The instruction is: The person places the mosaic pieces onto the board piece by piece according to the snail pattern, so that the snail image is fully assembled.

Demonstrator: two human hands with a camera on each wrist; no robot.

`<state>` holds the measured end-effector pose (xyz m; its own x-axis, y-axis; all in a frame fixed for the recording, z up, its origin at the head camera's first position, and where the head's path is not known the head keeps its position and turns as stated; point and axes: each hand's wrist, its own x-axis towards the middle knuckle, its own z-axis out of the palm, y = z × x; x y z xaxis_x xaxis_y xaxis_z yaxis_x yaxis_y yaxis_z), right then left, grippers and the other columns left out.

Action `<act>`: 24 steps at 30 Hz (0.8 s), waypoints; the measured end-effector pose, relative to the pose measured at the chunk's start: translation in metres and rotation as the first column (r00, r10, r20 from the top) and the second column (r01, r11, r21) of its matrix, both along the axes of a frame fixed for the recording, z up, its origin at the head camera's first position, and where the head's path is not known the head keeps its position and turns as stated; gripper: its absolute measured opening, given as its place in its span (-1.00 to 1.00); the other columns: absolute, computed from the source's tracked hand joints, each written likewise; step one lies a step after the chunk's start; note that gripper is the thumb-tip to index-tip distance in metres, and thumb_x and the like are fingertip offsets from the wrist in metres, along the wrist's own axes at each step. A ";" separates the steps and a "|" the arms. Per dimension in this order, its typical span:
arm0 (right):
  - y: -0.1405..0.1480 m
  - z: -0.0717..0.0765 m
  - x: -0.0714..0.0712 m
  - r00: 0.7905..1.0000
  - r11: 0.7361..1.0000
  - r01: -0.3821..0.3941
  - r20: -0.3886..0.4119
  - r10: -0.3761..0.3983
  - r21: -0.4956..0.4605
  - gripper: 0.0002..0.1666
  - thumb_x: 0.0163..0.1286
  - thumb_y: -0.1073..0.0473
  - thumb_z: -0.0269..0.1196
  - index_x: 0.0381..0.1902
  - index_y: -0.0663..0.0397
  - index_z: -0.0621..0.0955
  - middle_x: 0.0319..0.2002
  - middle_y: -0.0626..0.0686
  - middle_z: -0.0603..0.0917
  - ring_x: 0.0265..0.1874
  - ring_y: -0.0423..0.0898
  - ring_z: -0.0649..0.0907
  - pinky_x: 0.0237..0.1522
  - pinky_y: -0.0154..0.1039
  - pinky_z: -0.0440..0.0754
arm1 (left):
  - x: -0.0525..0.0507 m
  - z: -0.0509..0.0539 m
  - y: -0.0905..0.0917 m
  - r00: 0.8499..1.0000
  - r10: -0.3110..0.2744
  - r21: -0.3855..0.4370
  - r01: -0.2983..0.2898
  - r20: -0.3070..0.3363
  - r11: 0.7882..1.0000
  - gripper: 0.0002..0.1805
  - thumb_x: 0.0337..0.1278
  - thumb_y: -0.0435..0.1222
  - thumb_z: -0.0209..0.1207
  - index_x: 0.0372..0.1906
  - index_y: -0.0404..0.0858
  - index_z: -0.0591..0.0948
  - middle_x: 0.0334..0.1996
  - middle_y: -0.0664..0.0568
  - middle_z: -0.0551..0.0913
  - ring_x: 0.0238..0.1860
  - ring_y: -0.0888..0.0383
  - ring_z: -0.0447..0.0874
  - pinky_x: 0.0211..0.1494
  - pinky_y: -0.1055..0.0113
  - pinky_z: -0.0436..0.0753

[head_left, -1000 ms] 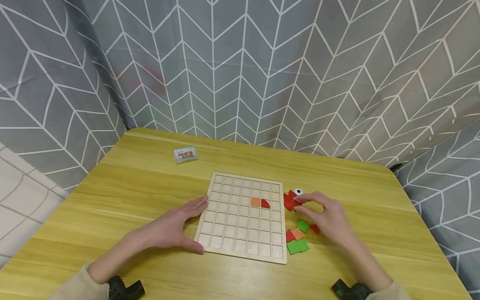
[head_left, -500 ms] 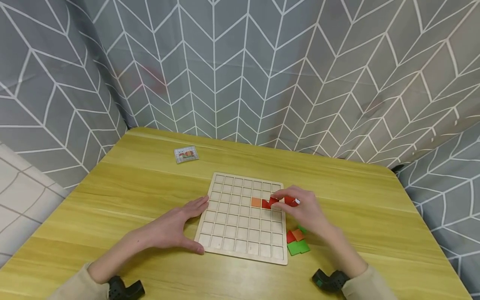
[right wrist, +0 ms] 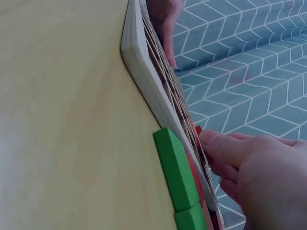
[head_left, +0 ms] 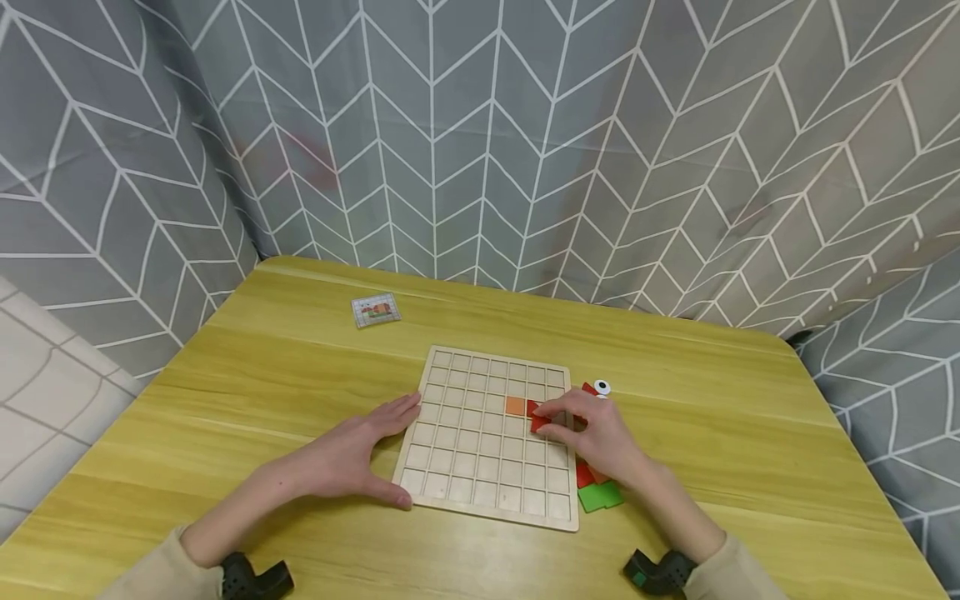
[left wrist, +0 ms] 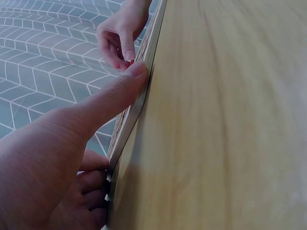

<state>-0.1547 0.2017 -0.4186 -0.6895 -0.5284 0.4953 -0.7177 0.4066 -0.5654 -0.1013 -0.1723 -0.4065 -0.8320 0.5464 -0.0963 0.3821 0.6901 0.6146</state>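
A wooden grid board (head_left: 472,442) lies on the table. An orange square (head_left: 515,406) sits in one cell, with a red piece (head_left: 532,407) in the cell to its right. My right hand (head_left: 600,433) pinches another red piece (head_left: 538,424) between thumb and fingers, just below that red piece; whether it touches the board I cannot tell. My left hand (head_left: 345,454) rests along the board's left edge, thumb and fingers spread; in the left wrist view its thumb (left wrist: 110,98) lies against the rim.
Green pieces (head_left: 600,497) and red and orange ones lie beside the board's lower right, partly under my right hand. A white eye piece (head_left: 602,387) and red pieces are right of the board. A picture card (head_left: 377,310) lies behind the board.
My right hand has moved left from the loose red pieces onto the board, then slightly down, with a red piece in its fingers. My left hand has stayed at the board's edge.
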 end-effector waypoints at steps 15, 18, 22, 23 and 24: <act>-0.002 -0.004 -0.001 0.980 0.984 -0.173 -0.109 0.168 -0.046 -0.61 -0.02 0.43 0.53 -0.16 0.19 0.75 -0.29 0.06 0.77 -0.32 -0.08 0.69 -0.29 -0.43 0.59 | 0.001 0.001 0.001 1.000 -0.007 -0.001 0.007 0.000 1.000 0.33 -0.29 0.43 0.35 0.57 -0.21 0.16 0.61 0.04 -0.02 0.58 -0.12 -0.01 0.48 -0.21 0.21; -0.002 -0.004 -0.001 0.981 0.986 -0.164 -0.112 0.159 -0.032 -0.63 0.02 0.43 0.52 -0.16 0.15 0.76 -0.28 0.03 0.77 -0.30 -0.10 0.69 -0.27 -0.43 0.61 | 0.001 0.001 0.001 1.000 -0.010 0.001 0.010 -0.006 1.000 0.32 -0.28 0.42 0.36 0.56 -0.22 0.17 0.61 0.03 0.00 0.58 -0.12 0.00 0.47 -0.21 0.22; -0.001 -0.007 -0.002 0.983 0.989 -0.149 -0.114 0.148 -0.008 -0.64 0.05 0.42 0.50 -0.14 0.13 0.76 -0.26 0.01 0.77 -0.27 -0.12 0.70 -0.24 -0.45 0.60 | 0.000 0.002 0.001 1.000 -0.016 0.006 0.016 -0.015 1.000 0.32 -0.28 0.41 0.37 0.56 -0.23 0.18 0.61 0.02 0.01 0.58 -0.12 0.01 0.47 -0.21 0.23; 0.000 -0.007 -0.002 0.983 0.989 -0.145 -0.114 0.144 -0.003 -0.64 0.05 0.42 0.50 -0.14 0.13 0.76 -0.26 0.00 0.77 -0.27 -0.13 0.70 -0.24 -0.46 0.60 | 0.000 0.002 0.001 1.000 -0.017 0.007 0.017 -0.016 1.000 0.32 -0.28 0.41 0.37 0.56 -0.24 0.18 0.61 0.02 0.01 0.58 -0.12 0.01 0.47 -0.21 0.23; 0.000 -0.007 -0.001 0.983 0.990 -0.145 -0.113 0.144 0.000 -0.64 0.06 0.42 0.50 -0.13 0.13 0.76 -0.25 0.00 0.77 -0.26 -0.13 0.70 -0.24 -0.47 0.59 | 0.000 0.002 0.001 1.000 -0.017 0.008 0.017 -0.016 1.000 0.32 -0.29 0.41 0.37 0.56 -0.24 0.18 0.61 0.02 0.01 0.58 -0.12 0.01 0.47 -0.21 0.23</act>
